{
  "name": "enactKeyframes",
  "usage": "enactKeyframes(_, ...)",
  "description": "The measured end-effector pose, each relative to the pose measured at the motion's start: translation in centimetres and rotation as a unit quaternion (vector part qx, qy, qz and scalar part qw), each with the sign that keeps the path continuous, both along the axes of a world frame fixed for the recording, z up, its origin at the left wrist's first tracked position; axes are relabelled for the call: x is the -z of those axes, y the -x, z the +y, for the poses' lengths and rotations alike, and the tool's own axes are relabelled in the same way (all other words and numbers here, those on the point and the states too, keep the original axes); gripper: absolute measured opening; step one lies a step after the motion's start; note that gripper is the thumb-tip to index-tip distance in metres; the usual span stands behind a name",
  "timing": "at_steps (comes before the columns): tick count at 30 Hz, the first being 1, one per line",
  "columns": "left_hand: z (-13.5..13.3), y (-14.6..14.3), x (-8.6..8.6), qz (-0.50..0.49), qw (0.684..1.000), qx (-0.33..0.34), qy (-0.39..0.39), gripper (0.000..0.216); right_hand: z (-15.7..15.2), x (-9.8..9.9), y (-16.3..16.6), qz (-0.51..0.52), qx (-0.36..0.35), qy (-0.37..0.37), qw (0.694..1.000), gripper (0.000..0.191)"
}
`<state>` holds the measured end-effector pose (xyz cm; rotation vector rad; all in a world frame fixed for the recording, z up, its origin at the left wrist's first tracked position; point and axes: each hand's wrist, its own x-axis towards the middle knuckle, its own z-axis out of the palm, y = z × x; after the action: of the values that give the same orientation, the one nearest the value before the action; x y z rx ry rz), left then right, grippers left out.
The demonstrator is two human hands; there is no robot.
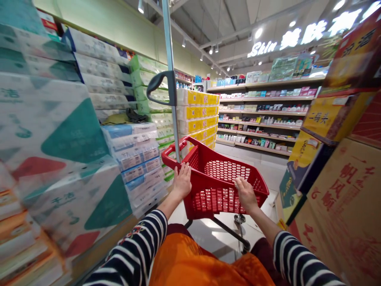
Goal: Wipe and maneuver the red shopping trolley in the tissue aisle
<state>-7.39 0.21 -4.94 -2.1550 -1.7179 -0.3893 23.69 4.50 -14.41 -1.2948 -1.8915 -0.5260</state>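
A red plastic shopping basket [238, 186] on a wheeled frame stands in front of me in a shop aisle; nothing shows inside it. My left hand [182, 180] rests on the near rim at the left, fingers curled over the edge. On the same rim at the right, my right hand [245, 193] grips with its fingers folded over the plastic. A grey pole with a black handle [162, 83] rises from the basket's left side.
Stacked packs of tissue paper [74, 159] fill the left side close to my arm. Brown and yellow cartons [342, 190] crowd the right. Shelves of small bottles [262, 119] cross the far end. Pale floor [268, 171] lies ahead of the basket.
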Motion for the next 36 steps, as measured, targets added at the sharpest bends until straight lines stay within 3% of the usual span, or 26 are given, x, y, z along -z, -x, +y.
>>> enactKeyframes(3,0.1,0.4,0.0,0.0,1.0,-0.009,-0.012,0.069,0.4,0.0,1.0,0.023,0.004,0.003,1.0,0.038)
enactKeyframes(11,0.1,-0.3,-0.3,0.0,1.0,0.005,0.005,0.07,1.5,-3.7,14.1,0.014,-0.155,-0.004,0.988,0.047)
enactKeyframes(13,0.0,0.5,-0.3,-0.018,1.0,-0.004,-0.019,0.07,1.4,-3.8,14.3,0.01,-0.171,-0.002,0.985,0.049)
enactKeyframes(17,-0.3,3.1,-0.5,-0.086,0.988,-0.093,-0.091,0.073,1.1,-2.5,10.4,0.019,-0.14,0.015,0.99,0.046)
enactKeyframes(20,-0.3,4.5,-0.7,-0.094,0.987,-0.109,-0.076,0.075,1.2,-2.1,8.8,0.034,-0.114,0.027,0.992,0.046)
enactKeyframes(23,-0.3,4.8,-1.0,-0.077,0.991,-0.092,-0.058,0.074,1.5,-3.3,11.7,0.039,-0.14,0.026,0.989,0.046)
enactKeyframes(28,-0.4,4.6,-1.4,-0.046,0.994,-0.076,-0.06,0.07,1.8,-7.2,21.6,0.042,-0.186,0.011,0.982,0.046)
enactKeyframes(30,-0.4,4.6,-1.4,-0.033,0.995,-0.066,-0.063,0.07,1.8,-8.3,23.9,0.034,-0.184,0.016,0.982,0.045)
enactKeyframes(33,-0.3,4.3,-1.2,-0.023,0.996,-0.052,-0.063,0.068,1.8,-8.1,23.3,0.015,-0.154,0.033,0.987,0.041)
enactKeyframes(36,-0.1,3.2,-0.5,-0.02,0.998,-0.034,-0.056,0.069,1.6,-6.2,18.5,0.0,-0.116,0.044,0.992,0.039)
